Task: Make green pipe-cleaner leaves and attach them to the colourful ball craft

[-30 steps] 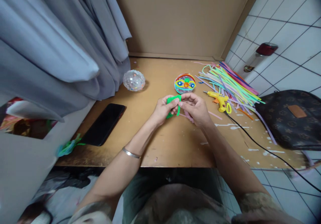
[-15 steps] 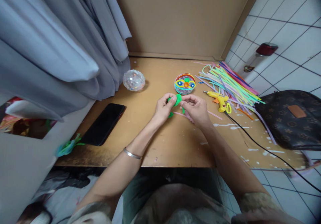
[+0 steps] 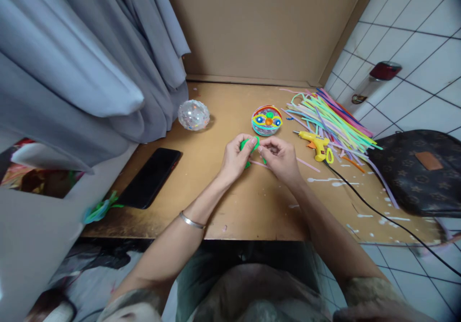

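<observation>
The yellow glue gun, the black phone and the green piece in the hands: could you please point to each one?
Yellow glue gun [image 3: 317, 142]: head view, middle of its body.
Black phone [image 3: 150, 178]: head view, middle of its dark face.
Green piece [image 3: 257, 143]: head view, its visible right edge.

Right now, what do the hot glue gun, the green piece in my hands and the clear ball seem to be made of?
Hot glue gun: probably hard plastic, judging by its smooth, evenly yellow shell.
Green piece: perhaps fuzzy chenille, given its matte, soft-edged look, though it's partly hidden.
Clear ball: likely glossy plastic, being see-through with bright glints; glass can't be ruled out.
</observation>
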The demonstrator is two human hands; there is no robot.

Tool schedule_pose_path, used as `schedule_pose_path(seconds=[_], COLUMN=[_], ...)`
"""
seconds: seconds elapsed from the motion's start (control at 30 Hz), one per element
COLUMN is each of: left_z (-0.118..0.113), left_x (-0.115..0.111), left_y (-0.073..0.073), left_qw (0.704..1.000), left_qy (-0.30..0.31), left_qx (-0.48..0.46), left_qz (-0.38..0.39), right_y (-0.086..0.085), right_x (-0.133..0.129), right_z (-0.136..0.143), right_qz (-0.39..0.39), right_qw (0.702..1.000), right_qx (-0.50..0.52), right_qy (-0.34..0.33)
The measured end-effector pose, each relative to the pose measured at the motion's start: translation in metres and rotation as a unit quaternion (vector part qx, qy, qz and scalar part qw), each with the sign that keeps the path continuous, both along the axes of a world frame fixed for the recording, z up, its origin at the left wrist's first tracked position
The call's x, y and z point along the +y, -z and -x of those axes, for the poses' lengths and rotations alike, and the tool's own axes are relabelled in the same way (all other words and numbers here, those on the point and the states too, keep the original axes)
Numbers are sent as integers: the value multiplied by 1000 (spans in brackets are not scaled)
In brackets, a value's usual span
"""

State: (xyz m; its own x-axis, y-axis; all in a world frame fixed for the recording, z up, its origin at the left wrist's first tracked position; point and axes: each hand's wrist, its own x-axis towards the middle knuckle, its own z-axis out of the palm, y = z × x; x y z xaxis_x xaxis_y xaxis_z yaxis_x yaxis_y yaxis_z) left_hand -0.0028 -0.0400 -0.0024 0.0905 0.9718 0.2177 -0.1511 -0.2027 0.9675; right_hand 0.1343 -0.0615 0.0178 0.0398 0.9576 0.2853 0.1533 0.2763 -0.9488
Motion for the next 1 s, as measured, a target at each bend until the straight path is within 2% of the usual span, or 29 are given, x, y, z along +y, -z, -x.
schedule_pose_path(seconds=[0.1, 0.27, 0.4, 0.57, 0.7, 0.83, 1.0], left_z=[0, -2, -4, -2, 1, 2, 1], left_x=[0, 2, 3, 2, 1, 0, 1], left_y=[-2, -2, -5, -13, -17, -16, -11], left_qw=[1000, 998, 991, 973, 954, 947, 959], left_qy=[-3, 7, 49, 118, 160, 173, 160], left_qx=[-10, -62, -108, -162, -194, -213, -192], left_qz=[5, 33, 64, 115, 160, 164, 136], right_y=[0, 3, 3, 0, -1, 0, 2], right_x=[-1, 0, 0, -1, -1, -1, -1], right_z=[0, -1, -2, -5, -7, -7, -6], right_qz=[-28, -15, -40, -127, -157, -184, -228], right_qw=[999, 999, 999, 982, 972, 963, 944], right_qx=[-29, -4, -25, -138, -174, -196, -237], right_qy=[0, -28, -27, 7, 5, 6, 24])
